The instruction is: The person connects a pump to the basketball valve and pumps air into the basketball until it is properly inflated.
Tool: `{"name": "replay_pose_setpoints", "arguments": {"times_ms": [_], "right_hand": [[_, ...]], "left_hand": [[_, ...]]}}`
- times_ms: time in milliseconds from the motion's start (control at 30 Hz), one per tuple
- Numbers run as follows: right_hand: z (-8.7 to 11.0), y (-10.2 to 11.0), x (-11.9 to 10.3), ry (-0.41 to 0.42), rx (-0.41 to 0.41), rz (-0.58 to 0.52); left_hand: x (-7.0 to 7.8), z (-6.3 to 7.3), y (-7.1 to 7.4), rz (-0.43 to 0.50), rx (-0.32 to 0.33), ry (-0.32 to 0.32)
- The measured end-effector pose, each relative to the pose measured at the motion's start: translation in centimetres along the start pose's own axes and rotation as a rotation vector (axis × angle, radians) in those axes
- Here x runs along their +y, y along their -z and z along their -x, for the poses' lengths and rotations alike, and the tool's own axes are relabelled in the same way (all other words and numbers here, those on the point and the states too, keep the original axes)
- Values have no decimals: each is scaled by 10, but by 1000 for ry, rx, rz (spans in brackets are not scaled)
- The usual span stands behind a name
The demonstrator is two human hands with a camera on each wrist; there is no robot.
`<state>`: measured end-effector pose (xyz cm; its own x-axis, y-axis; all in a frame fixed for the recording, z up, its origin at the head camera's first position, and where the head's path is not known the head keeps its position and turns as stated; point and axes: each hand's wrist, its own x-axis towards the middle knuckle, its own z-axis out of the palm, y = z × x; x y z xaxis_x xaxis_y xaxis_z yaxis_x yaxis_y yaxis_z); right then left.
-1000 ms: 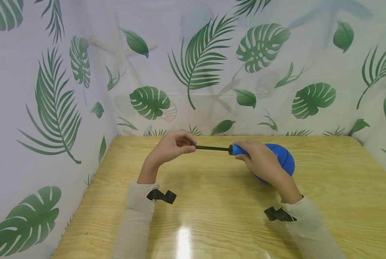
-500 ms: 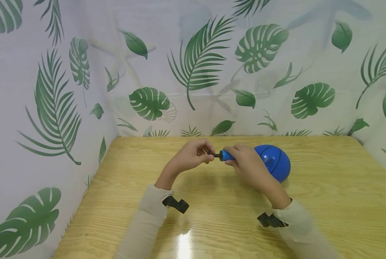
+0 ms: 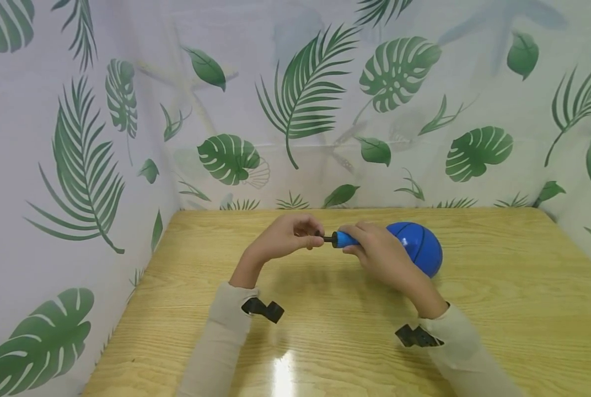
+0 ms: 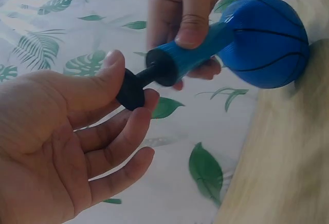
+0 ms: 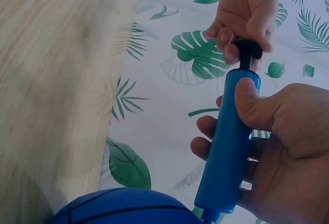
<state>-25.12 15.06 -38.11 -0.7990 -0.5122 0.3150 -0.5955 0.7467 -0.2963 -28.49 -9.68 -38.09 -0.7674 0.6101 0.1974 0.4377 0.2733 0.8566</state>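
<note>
A blue hand pump (image 5: 223, 147) with a black plunger handle (image 4: 132, 89) is held level above the table. My right hand (image 3: 382, 253) grips its barrel, thumb on one side and fingers curled round the other. Between thumb and fingers, my left hand (image 3: 283, 240) pinches the plunger handle; only a short length of the black rod shows. A blue ball (image 3: 422, 248) with black lines sits on the table behind my right hand, which partly covers it. In the right wrist view the pump's far end comes down close to the ball; whether a needle enters it I cannot see.
The wooden table (image 3: 325, 342) extends around both arms. A white cloth with green leaf prints (image 3: 315, 99) hangs behind and to the left, meeting the table's back edge. Black straps with camera mounts (image 3: 263, 310) sit on both wrists.
The left hand has moved right, pushing the plunger rod from far out to nearly in, then slightly back. The right hand and the ball have shifted a little left.
</note>
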Motion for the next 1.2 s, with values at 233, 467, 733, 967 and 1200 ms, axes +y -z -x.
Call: {"name": "replay_pose_setpoints", "arguments": {"times_ms": [233,467,733,967,1200], "right_hand": [[5,15,14,-69,-44,-39],[8,23,23,-96,-61,-57],[8,19,19,-73,-13,-16],[2,6,9,-25,25,9],[1,1,1,-13,10,43]], "left_hand": [[4,16,26,-23,78,46],[7,19,35,-19,106,28],[3,7,16,-60,79,14],[0,-6,-9,-47,36,-2],[-1,-12,-25,-42,13,16]]}}
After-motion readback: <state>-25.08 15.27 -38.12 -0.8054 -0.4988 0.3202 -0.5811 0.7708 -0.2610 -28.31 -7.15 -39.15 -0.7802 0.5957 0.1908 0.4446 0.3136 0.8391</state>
